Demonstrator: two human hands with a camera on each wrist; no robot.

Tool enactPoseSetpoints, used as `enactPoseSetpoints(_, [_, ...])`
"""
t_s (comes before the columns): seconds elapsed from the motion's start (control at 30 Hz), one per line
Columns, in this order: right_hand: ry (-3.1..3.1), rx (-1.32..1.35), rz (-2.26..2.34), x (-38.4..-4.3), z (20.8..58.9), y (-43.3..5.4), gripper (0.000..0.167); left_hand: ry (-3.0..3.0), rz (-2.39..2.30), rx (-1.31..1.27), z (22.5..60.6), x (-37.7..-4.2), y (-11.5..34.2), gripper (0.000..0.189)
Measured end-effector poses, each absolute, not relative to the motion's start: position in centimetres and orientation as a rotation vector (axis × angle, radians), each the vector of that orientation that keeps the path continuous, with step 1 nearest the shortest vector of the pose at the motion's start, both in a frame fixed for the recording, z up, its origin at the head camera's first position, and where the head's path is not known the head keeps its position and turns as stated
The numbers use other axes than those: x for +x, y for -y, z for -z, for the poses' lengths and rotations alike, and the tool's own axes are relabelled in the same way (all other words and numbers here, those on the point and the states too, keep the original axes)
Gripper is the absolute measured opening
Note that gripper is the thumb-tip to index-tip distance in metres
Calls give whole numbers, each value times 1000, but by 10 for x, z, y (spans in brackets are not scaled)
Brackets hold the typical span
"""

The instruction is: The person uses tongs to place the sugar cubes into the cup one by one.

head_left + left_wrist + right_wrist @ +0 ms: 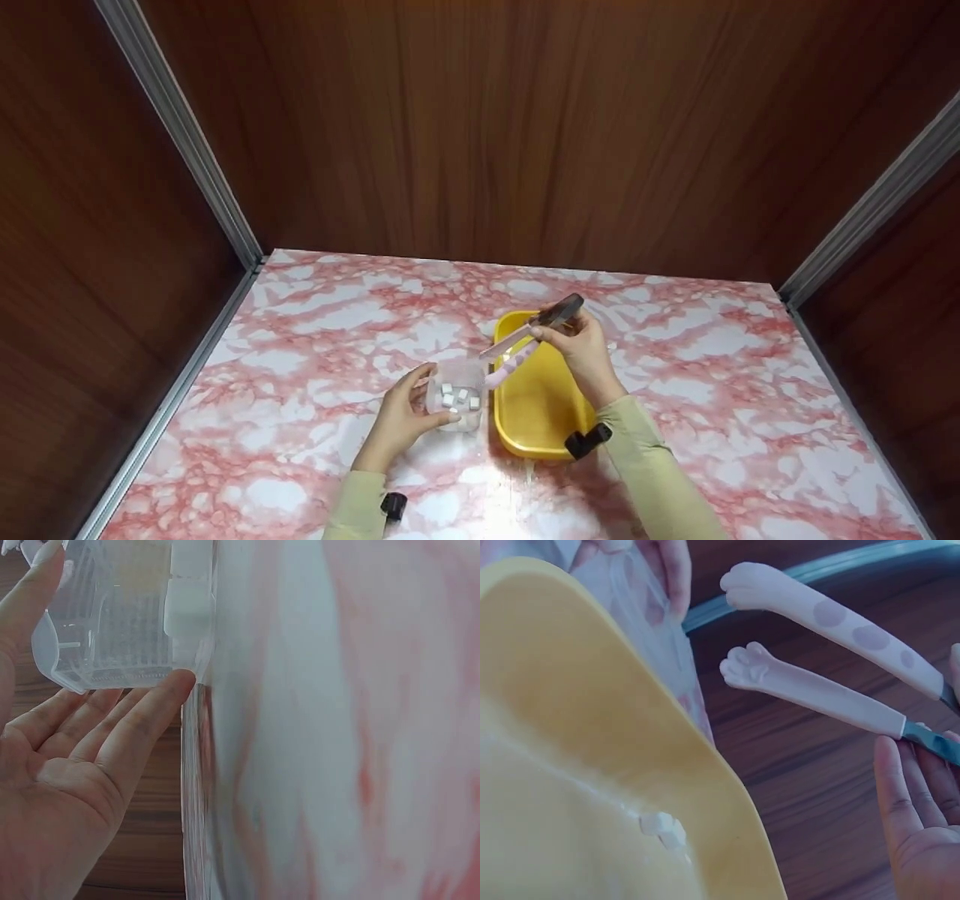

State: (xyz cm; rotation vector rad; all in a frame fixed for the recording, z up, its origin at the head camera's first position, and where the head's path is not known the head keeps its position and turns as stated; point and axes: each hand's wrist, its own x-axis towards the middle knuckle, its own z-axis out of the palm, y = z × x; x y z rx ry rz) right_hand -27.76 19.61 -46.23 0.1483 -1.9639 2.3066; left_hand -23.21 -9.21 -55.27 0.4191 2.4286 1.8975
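Observation:
My left hand [397, 424] grips a clear plastic container [456, 370] between thumb and fingers, left of a yellow basin [536, 409]. Several white cubes [448, 400] lie inside the container. Over the basin, my right hand [585, 356] holds tongs [514, 365] with pink, paw-shaped tips and a dark handle end. Their arms [832, 700] stand apart in the right wrist view, with nothing between them. The tips point toward the container's upper right side. White cubes [658, 825] rest on the basin floor near its wall.
The basin stands right beside the container on a red-and-white marbled table [330, 330]. A small white piece [612, 347] lies on the table right of the basin. Brown wood-grain panels [480, 135] with metal edge strips [187, 142] enclose the back and sides.

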Motion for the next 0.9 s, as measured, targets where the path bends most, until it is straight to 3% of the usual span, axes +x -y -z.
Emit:
enactPoseSetpoints(0.2, [1871,205,-2302,-280,459,-205,51,-2436,-1882,398,552,-232,92,87])
enactPoseSetpoints(0.4, [1800,248,-2280,-285,463,-212,40,-2439,-1870,387,551,-232,92,89])
enactPoseSetpoints(0.9, [1958,128,-2114,-299,478,-232,33,-2433,-1875,399,550,-231,92,88])
